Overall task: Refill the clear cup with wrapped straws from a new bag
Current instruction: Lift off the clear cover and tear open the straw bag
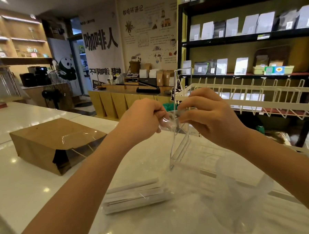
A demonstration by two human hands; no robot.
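My left hand (143,117) and my right hand (209,115) are raised over the white counter, each pinching the top of a clear plastic bag (170,123) between them. The film hangs down toward the counter. A stack of paper-wrapped straws (136,194) lies flat on the counter below my left forearm, with clear film around its right end. A clear cup (243,192) stands at the lower right, under my right forearm; it is blurred and I cannot tell what is inside.
A brown paper bag (51,142) lies on its side at the left of the white counter (28,186). A clear acrylic sign stand (181,133) rises just behind my hands. A white wire rack (256,97) runs along the right.
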